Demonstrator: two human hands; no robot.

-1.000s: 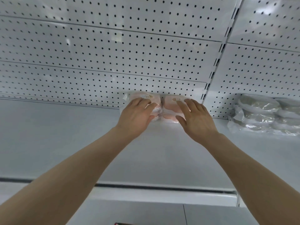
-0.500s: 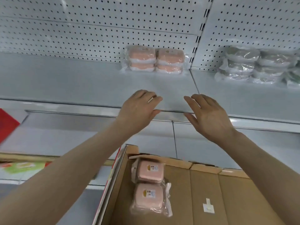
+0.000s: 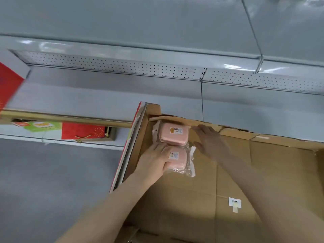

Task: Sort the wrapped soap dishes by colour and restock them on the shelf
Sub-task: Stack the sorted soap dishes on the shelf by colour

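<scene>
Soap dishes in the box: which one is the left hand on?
The nearer dish: the left hand grips its left edge. The far dish, by the box wall, has no hand on it.

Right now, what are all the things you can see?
Pink rectangular plastic-wrapped soap dishes: two, pink, box's far left corner.
Open brown cardboard box: one, brown, below the shelves.
White paper sticker: one, white, on the box floor.
Red gift box: one, red and gold, low shelf, left.
Green-and-white packet: one, left of the red box.
Red-and-white box: one, blurred, left edge.
Grey metal shelves: two tiers, grey, across the top.
Left hand: one, grips the nearer dish.
Right hand: one, open, blurred, beside the dishes.
</scene>
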